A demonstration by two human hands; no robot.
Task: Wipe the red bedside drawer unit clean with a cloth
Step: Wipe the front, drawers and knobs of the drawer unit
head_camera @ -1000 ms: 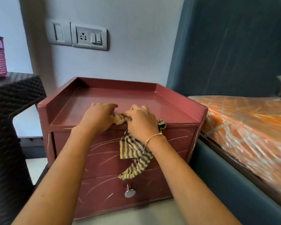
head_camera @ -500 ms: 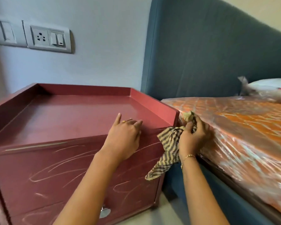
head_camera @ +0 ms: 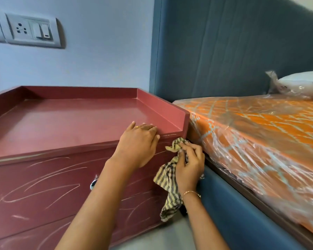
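At the drawer unit's (head_camera: 65,134) right front corner, about four o'clock of its tray top, my right hand (head_camera: 189,165) pinches the striped cloth (head_camera: 167,192) against the upper edge beside the wrapped mattress (head_camera: 260,134); my left hand (head_camera: 138,143) lies flat, fingers straight, bracing the front lip; judged best: press a folded pad firmly and stroke down toward six o'clock across the pale streaks; compared with half a second ago, the cloth sits lower on the corner.
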